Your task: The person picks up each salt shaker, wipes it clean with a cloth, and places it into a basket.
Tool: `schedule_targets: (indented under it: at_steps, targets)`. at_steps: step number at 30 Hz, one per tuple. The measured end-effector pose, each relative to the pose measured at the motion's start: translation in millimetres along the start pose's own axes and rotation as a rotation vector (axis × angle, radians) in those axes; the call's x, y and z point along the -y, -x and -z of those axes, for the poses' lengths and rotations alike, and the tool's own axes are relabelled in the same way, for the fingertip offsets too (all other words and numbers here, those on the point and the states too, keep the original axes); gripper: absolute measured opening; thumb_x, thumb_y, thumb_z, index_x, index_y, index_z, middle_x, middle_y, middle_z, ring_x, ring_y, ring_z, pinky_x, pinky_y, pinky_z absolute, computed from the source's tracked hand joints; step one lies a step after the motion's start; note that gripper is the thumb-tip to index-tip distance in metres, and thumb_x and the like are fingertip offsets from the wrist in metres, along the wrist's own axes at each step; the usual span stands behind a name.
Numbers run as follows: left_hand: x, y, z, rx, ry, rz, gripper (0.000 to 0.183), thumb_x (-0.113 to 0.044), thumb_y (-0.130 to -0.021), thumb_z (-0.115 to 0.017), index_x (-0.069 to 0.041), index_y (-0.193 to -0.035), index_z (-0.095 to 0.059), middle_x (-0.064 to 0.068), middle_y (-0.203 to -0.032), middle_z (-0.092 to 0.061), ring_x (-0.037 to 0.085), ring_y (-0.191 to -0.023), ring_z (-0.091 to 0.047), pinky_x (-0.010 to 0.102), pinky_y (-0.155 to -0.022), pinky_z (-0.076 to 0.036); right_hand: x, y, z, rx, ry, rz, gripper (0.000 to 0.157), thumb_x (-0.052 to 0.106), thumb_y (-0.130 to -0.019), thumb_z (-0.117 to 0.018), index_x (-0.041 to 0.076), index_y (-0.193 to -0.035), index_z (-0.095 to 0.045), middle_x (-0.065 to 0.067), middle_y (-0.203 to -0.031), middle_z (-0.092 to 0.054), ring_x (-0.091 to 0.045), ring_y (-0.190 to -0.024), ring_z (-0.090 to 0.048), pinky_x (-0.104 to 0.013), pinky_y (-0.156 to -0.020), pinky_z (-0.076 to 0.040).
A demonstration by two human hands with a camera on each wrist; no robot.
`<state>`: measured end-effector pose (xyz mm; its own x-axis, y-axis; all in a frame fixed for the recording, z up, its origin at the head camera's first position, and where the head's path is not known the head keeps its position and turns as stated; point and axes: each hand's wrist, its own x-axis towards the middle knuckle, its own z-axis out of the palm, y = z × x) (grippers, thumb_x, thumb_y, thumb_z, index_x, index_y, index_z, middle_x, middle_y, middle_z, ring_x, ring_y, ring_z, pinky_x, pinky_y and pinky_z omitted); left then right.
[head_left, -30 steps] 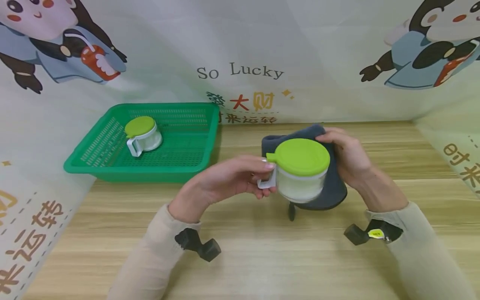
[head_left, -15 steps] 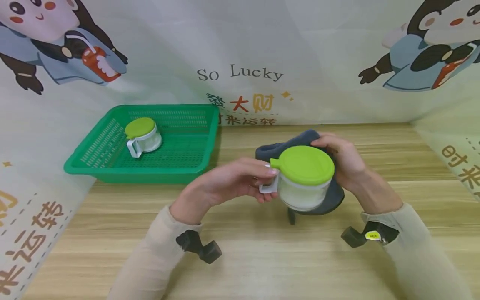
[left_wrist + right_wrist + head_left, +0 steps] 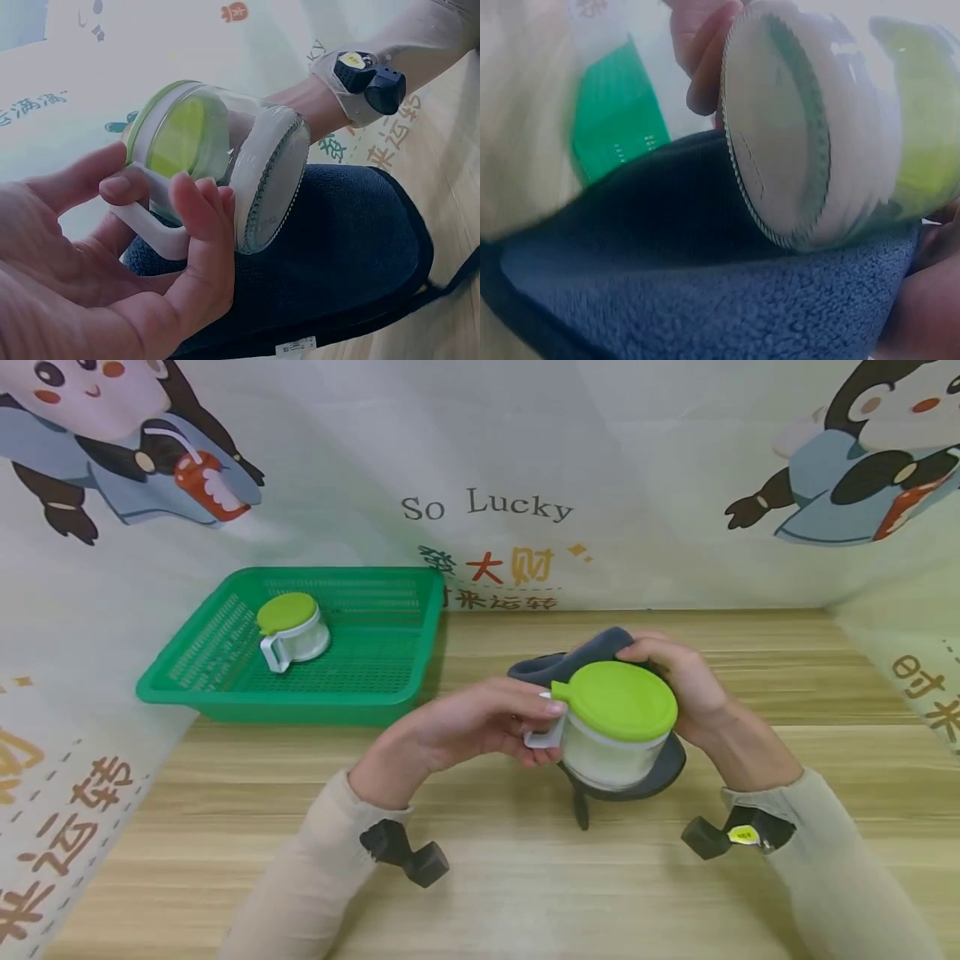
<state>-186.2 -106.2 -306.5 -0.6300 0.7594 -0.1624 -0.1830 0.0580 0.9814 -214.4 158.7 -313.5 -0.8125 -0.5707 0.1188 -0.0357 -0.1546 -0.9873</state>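
A glass seasoning jar [image 3: 611, 752] with a lime-green lid [image 3: 622, 700] and a white handle is held up over the table. My left hand [image 3: 480, 718] grips it by the handle [image 3: 154, 221], thumb near the lid's edge. A dark blue-grey cloth [image 3: 667, 768] with a hanging loop lies behind and under the jar. My right hand [image 3: 682, 681] holds the cloth against the jar's far side, its fingers partly hidden by cloth and jar. In the right wrist view, the jar's ribbed base [image 3: 772, 135] faces the camera above the fleecy cloth [image 3: 705, 307].
At the back left a green plastic basket [image 3: 300, 699] stands on the wood-grain table [image 3: 525, 877]. Inside it sits a second jar [image 3: 309, 639] with the same green lid and white handle. A printed backdrop [image 3: 637, 468] rises behind the table.
Both hands have brought the jar and cloth slightly nearer to me, and the jar has shifted a little right. The cloth's upper edge has folded lower. The basket's jar stays put.
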Motion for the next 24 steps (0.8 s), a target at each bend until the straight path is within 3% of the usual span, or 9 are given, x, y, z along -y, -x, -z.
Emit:
schedule_targets:
  at_steps: [3,6,9,12,16,18,20,21,24]
  targets:
    - [-1.6,-0.2,0.7,-0.031,0.005,-0.017,0.028,-0.019,-0.103,-0.052,-0.008,-0.078,-0.049,0.008,-0.089,-0.066,0.019,-0.082,-0.062,0.028,-0.076,-0.056,0.7,1.2,-0.1,-0.041,-0.002,0.020,0.043,0.011,-0.106,-0.035,0.020,-0.101,-0.076,0.006,-0.096,-0.073,-0.011,-0.089,-0.067,-0.028,-0.085,-0.054]
    - [-4.1,1.9,2.9,-0.132,0.035,-0.046,0.029,-0.021,-0.103,-0.053,-0.006,-0.079,-0.050,0.010,-0.090,-0.066,0.021,-0.083,-0.064,0.028,-0.077,-0.057,4.6,3.4,0.1,-0.167,-0.004,0.025,0.040,0.013,-0.108,-0.037,0.020,-0.097,-0.075,0.007,-0.092,-0.070,-0.011,-0.088,-0.065,-0.026,-0.083,-0.053]
    - [-5.8,3.1,3.0,-0.249,0.044,-0.074,0.032,-0.022,-0.104,-0.056,-0.007,-0.077,-0.047,0.010,-0.089,-0.065,0.021,-0.083,-0.064,0.028,-0.077,-0.058,10.0,3.6,-5.2,-0.277,0.170,0.004,0.034,0.018,-0.109,-0.039,0.013,-0.123,-0.070,-0.001,-0.121,-0.070,-0.014,-0.114,-0.064,-0.028,-0.099,-0.051]
    - [-7.0,3.3,0.6,-0.343,0.032,-0.097,0.032,-0.023,-0.104,-0.057,-0.007,-0.078,-0.046,0.008,-0.088,-0.062,0.020,-0.082,-0.063,0.027,-0.078,-0.057,14.8,4.1,-14.8,-0.362,0.411,-0.014,0.043,0.022,-0.109,-0.039,0.006,-0.146,-0.054,-0.011,-0.145,-0.058,-0.020,-0.135,-0.053,-0.032,-0.112,-0.044]
    - [-6.6,2.9,-1.5,-0.437,0.033,-0.124,0.035,-0.025,-0.105,-0.057,-0.008,-0.077,-0.045,0.007,-0.086,-0.059,0.019,-0.079,-0.062,0.028,-0.079,-0.057,16.8,7.3,-30.4,-0.440,0.656,0.047,0.044,0.022,-0.109,-0.040,0.003,-0.146,-0.054,-0.020,-0.133,-0.063,-0.025,-0.114,-0.060,-0.024,-0.094,-0.050]
    - [-5.5,2.7,-2.2,-0.475,0.026,-0.129,0.037,-0.027,-0.105,-0.057,-0.007,-0.076,-0.046,0.008,-0.084,-0.058,0.020,-0.077,-0.062,0.028,-0.080,-0.058,15.7,10.1,-38.8,-0.456,0.757,0.090,0.043,0.021,-0.109,-0.042,0.006,-0.146,-0.056,-0.021,-0.112,-0.067,-0.025,-0.096,-0.060,-0.022,-0.083,-0.049]
    - [-4.6,2.3,-3.0,-0.510,-0.005,-0.127,0.038,-0.029,-0.106,-0.057,-0.007,-0.076,-0.049,0.007,-0.083,-0.059,0.019,-0.078,-0.062,0.029,-0.082,-0.058,15.1,12.4,-46.8,-0.440,0.809,0.118,0.044,0.020,-0.109,-0.044,0.008,-0.150,-0.053,-0.023,-0.117,-0.069,-0.026,-0.099,-0.063,-0.029,-0.087,-0.051]
    - [-4.3,2.1,-3.4,-0.526,-0.023,-0.126,0.038,-0.030,-0.106,-0.057,-0.006,-0.077,-0.050,0.007,-0.083,-0.059,0.023,-0.080,-0.063,0.032,-0.085,-0.058,15.5,13.8,-50.1,-0.423,0.815,0.125,0.045,0.020,-0.109,-0.044,0.010,-0.152,-0.051,-0.024,-0.123,-0.068,-0.027,-0.105,-0.064,-0.034,-0.092,-0.051]
    - [-3.6,1.5,-2.7,-0.577,-0.051,-0.137,0.037,-0.032,-0.107,-0.057,-0.005,-0.081,-0.056,0.005,-0.084,-0.060,0.023,-0.083,-0.064,0.036,-0.092,-0.058,18.5,17.5,-57.7,-0.348,0.746,0.146,0.039,0.016,-0.108,-0.046,0.005,-0.143,-0.059,-0.021,-0.113,-0.068,-0.022,-0.100,-0.062,-0.034,-0.088,-0.049]
